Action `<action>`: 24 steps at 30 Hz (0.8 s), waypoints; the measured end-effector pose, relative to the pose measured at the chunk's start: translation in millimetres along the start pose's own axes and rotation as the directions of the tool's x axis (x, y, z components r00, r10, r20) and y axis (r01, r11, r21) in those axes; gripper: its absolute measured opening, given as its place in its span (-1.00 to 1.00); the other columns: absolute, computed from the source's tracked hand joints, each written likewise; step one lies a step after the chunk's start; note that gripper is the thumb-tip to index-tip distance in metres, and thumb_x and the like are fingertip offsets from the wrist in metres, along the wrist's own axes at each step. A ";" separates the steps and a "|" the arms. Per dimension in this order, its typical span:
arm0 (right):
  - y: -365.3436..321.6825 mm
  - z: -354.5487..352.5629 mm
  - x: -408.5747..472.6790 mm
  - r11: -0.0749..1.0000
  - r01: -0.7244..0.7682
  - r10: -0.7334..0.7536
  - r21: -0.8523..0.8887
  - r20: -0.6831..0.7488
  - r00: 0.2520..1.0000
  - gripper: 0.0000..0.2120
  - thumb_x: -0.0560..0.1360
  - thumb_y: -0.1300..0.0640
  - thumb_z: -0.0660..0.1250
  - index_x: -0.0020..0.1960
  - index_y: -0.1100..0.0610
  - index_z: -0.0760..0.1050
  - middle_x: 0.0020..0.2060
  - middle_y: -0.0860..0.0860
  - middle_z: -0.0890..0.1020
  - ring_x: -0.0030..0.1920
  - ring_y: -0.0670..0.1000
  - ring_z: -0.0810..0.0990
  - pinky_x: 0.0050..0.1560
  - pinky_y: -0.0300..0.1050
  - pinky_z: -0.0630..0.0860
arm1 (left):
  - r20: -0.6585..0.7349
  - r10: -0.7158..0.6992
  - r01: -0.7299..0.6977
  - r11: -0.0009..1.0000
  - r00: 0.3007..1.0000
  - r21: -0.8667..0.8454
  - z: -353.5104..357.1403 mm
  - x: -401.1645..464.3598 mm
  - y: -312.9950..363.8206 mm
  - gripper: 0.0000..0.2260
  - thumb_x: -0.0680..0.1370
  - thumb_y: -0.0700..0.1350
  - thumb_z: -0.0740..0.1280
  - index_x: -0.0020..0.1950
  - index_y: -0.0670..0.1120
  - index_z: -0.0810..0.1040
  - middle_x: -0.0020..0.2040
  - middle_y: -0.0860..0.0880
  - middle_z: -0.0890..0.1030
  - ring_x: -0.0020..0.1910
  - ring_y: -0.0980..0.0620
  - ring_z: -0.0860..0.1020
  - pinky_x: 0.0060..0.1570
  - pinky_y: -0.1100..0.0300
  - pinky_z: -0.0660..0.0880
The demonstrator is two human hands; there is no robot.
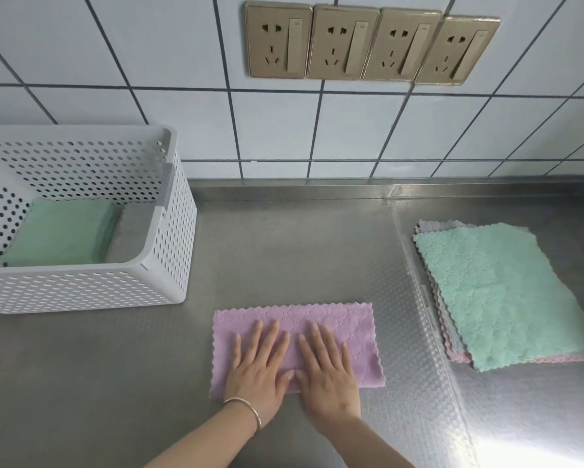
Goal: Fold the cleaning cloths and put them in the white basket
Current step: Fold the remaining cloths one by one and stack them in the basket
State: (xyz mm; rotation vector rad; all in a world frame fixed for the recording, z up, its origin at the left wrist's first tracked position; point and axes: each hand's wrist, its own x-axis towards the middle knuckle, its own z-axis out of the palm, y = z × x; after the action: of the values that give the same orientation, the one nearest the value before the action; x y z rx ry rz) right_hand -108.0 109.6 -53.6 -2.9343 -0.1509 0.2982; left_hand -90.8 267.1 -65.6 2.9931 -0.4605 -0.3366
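While both palms are pressing flat, fingers straight and gripping nothing, the left hand [258, 364] and right hand [327, 369] are smoothing the pink cloth [334, 319], which is lying folded once beneath them on the steel counter [283, 251]. Lifting either palm too soon is likely to let the plush layers spring apart or skew. Well left of the hands, the white basket [169, 265] is holding a folded green cloth [61, 231]; to their right, the unfolded stack [506, 292] is waiting.
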 end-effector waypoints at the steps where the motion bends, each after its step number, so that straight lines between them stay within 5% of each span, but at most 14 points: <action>1: 3.4 1.4 -0.7 1.000 -0.010 0.010 -0.003 -0.005 1.000 -0.49 0.55 -0.13 -0.01 0.45 0.03 0.26 0.45 0.03 0.27 0.48 0.04 0.07 0.41 0.05 -0.01 | 0.000 0.000 0.000 1.000 1.000 -0.003 2.4 -0.6 -2.0 -0.43 0.50 0.21 0.03 0.47 0.02 0.18 0.53 0.02 0.02 0.51 -0.07 -0.01 0.37 -0.22 0.05; 5: 27.5 1.6 -6.9 0.996 -0.081 0.082 -0.028 0.007 0.997 -0.43 0.59 -0.21 -0.16 0.51 0.02 0.13 0.49 -0.01 0.18 0.49 0.04 0.08 0.43 0.03 -0.04 | 0.023 -0.034 0.035 0.999 0.999 -0.030 2.0 -5.9 -18.9 -0.44 0.56 0.25 -0.15 0.53 0.08 -0.03 0.52 0.00 0.09 0.51 -0.10 0.04 0.37 -0.19 0.07; 14: 63.3 -4.3 -17.3 0.984 -0.180 0.180 -0.014 0.054 0.982 -0.40 0.59 -0.21 -0.15 0.50 0.10 0.08 0.49 0.03 0.18 0.50 0.00 0.00 0.46 -0.08 -0.09 | 0.030 -0.042 0.043 0.997 0.999 -0.065 0.3 -16.7 -43.5 -0.43 0.58 0.22 -0.15 0.53 -0.01 -0.02 0.54 -0.12 -0.03 0.51 -0.13 0.03 0.43 0.00 -0.01; 18: 59.9 -13.5 -14.4 0.974 -0.148 0.165 0.171 -0.086 0.983 -0.45 0.48 -0.11 0.13 0.41 0.12 0.29 0.40 0.05 0.35 0.42 0.03 0.20 0.40 -0.06 0.19 | 0.098 -0.079 0.084 0.995 0.992 -0.054 -8.0 -14.5 -35.9 -0.41 0.57 0.23 -0.18 0.54 -0.03 -0.05 0.53 -0.15 0.01 0.49 -0.16 0.05 0.42 -0.05 -0.03; 21: 58.2 -32.1 -5.8 0.843 -0.293 0.411 0.450 -0.188 0.892 -0.48 0.38 0.20 0.35 0.33 0.19 0.38 0.29 0.13 0.42 0.24 0.15 0.42 0.18 0.04 0.44 | 0.161 0.026 -0.023 0.999 0.987 -0.022 -18.9 0.6 -24.2 -0.37 0.56 0.26 -0.18 0.53 -0.05 0.02 0.53 -0.11 0.02 0.49 -0.13 0.05 0.38 -0.09 0.01; 24: 60.0 -52.3 4.6 0.531 -0.471 0.644 0.705 0.025 0.764 -0.52 0.46 0.25 0.29 0.36 0.17 0.31 0.26 0.08 0.38 0.13 0.04 0.50 0.04 -0.05 0.47 | 0.197 0.151 -0.161 0.987 0.969 0.031 -34.6 22.5 -9.4 -0.33 0.54 0.31 -0.15 0.49 -0.09 0.14 0.53 -0.11 0.00 0.50 -0.10 -0.04 0.35 -0.11 0.03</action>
State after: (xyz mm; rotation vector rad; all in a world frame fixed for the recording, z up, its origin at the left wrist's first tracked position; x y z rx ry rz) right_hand -87.7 42.3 -15.9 -2.1413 0.8086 0.0431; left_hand -59.2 271.2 -37.7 2.9562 -0.7272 -0.6146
